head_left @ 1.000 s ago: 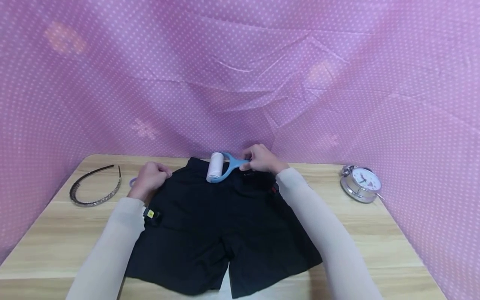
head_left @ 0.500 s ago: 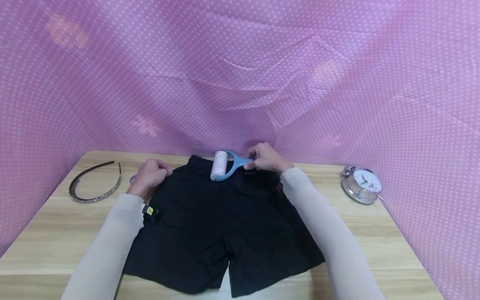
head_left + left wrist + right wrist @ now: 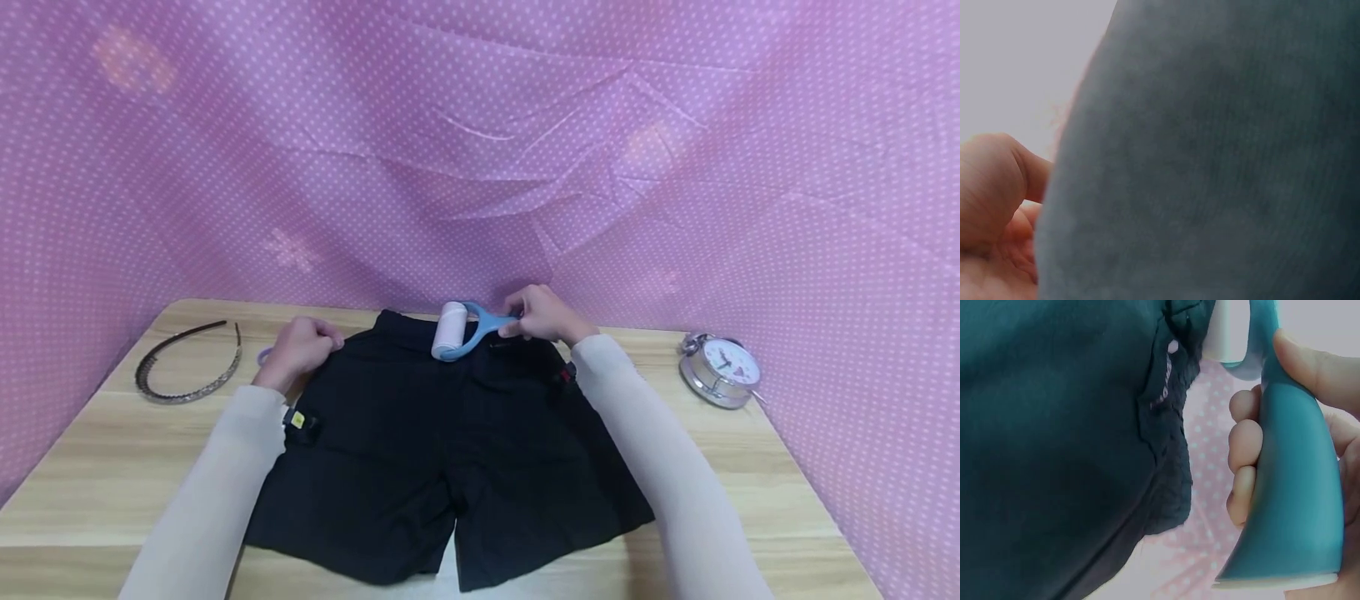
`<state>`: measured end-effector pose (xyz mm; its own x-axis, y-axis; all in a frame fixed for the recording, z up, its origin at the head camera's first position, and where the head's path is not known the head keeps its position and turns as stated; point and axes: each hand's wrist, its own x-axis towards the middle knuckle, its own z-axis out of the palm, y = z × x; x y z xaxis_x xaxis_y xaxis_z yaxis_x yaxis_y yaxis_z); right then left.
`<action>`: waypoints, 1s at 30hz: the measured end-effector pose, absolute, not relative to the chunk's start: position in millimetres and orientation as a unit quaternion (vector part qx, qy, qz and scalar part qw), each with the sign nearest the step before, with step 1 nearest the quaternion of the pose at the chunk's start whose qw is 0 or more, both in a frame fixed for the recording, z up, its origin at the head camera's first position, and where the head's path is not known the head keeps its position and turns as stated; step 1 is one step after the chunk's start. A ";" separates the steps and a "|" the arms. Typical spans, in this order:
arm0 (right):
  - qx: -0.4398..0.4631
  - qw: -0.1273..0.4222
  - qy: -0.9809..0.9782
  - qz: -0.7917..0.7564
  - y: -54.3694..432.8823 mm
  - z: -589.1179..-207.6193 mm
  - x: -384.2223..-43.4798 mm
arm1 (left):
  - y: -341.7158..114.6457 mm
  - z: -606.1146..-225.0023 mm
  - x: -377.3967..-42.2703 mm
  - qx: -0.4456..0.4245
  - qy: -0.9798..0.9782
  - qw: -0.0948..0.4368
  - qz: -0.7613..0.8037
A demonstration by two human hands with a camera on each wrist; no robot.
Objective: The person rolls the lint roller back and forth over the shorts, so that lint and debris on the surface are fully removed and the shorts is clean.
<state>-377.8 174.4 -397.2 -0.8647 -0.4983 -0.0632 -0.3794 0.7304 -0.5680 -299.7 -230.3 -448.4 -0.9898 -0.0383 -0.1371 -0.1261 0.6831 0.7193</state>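
Black shorts (image 3: 450, 433) lie spread on the table, waistband at the far side. My left hand (image 3: 302, 348) pinches their left edge below the waistband; in the left wrist view the dark cloth hides its fingertips. My right hand (image 3: 546, 315) grips the blue handle of a lint roller (image 3: 450, 331), fingers on one side and thumb on the other in the right wrist view. The white roll lies against the shorts just right of the waistband's middle. In the right wrist view the flared handle (image 3: 1297, 487) runs beside the gathered waistband (image 3: 1169, 494).
A dark, sparkly headband (image 3: 177, 399) lies at the left of the wooden table (image 3: 97, 492). Close behind my left wrist shows part of a small purple ring (image 3: 263, 356). At the right stands a silver alarm clock (image 3: 723, 367). A pink dotted cloth (image 3: 480, 167) hangs around the back and sides.
My right hand has moved the lint roller a little to the right along the waistband. The left hand stays at the shorts' left edge.
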 end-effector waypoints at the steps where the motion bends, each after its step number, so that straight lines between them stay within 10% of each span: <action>1: -0.235 0.109 0.925 -0.279 176.2 -397.0 -378.2 | -231.0 -448.6 -299.9 -0.045 0.916 0.055 0.394; 30: -0.211 0.126 0.928 -0.279 219.3 -393.1 -374.7 | -231.5 -449.9 -300.6 -0.040 0.918 0.057 0.391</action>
<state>-374.7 219.3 -393.1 -0.8786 -0.4631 -0.1168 -0.3221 0.7551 -0.5711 -300.6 -231.5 -449.9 -0.9903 -0.0299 -0.1354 -0.1184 0.6915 0.7126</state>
